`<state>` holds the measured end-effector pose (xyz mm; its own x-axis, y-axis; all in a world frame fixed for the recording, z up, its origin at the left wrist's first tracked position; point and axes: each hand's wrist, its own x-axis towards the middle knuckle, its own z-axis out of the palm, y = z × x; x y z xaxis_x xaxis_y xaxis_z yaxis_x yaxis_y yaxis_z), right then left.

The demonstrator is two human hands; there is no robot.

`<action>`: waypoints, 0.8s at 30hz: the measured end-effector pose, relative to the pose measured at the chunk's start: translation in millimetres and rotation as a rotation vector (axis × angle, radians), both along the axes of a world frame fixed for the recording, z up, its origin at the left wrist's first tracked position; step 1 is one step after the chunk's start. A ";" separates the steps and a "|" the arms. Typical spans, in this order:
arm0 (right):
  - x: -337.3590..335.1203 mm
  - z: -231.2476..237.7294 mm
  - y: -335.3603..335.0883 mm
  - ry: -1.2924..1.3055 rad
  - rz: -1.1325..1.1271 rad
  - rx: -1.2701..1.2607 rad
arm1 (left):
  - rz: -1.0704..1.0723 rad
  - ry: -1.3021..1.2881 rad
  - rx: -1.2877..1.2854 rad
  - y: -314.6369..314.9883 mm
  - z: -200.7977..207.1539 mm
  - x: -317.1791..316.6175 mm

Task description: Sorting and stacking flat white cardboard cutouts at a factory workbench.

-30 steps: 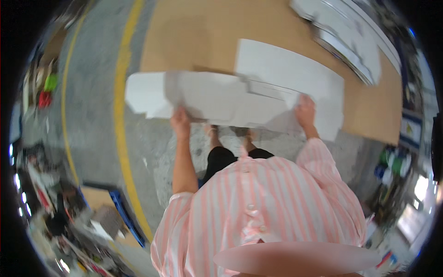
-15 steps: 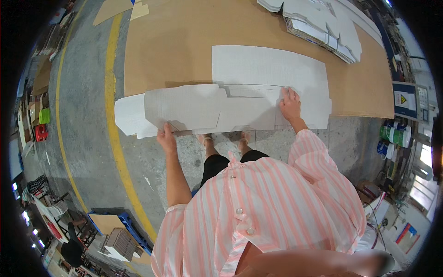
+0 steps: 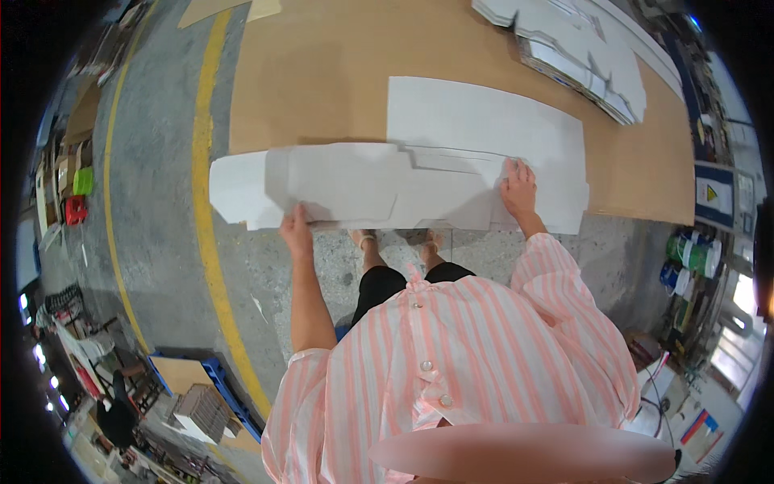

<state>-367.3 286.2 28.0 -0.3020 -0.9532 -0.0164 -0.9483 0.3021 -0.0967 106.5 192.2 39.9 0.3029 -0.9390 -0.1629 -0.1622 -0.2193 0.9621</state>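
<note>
Left hand [image 3: 297, 232], curled: we are pinching the near edge of the white board [image 3: 339, 181]. Right hand [image 3: 519, 192], loosely open: we are steadying its right end, ideally pressing evenly.

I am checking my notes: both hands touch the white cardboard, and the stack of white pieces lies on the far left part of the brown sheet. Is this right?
Not quite: in the head view, the stack of white pieces lies on the far right part of the brown sheet. The left hand and right hand do touch the white cardboard.
</note>
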 end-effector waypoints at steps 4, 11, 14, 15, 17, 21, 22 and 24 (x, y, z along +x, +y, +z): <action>-22.2 -10.7 5.2 0.054 0.144 -0.088 | -0.026 -0.054 0.011 1.7 -4.4 -10.0; -8.9 -2.8 5.5 -0.008 0.010 0.019 | 0.360 0.858 0.114 -0.4 -14.2 -17.6; -10.7 -6.2 6.3 0.008 0.015 0.007 | 0.402 1.023 0.214 -1.6 -17.9 -19.8; -12.7 -7.2 7.9 0.014 0.010 0.012 | 0.391 1.128 0.258 -1.8 -14.3 -22.5; -7.6 -6.9 1.0 -0.003 0.032 -0.008 | 0.358 1.017 0.201 1.7 -29.7 -9.9; -20.6 -12.3 7.7 0.023 0.007 -0.004 | 0.223 0.280 0.287 -1.9 13.3 -24.6; -17.5 -11.5 6.9 0.009 0.008 0.009 | 0.225 0.280 0.286 0.9 15.0 -24.3; -12.7 -10.2 3.3 -0.003 0.012 0.022 | 0.109 0.288 0.167 6.3 17.3 -25.2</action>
<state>-380.0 289.5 17.8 -0.2902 -0.9562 -0.0388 -0.9517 0.2927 -0.0932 81.3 198.5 57.2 0.3196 -0.8568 -0.4047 0.1434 -0.3784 0.9145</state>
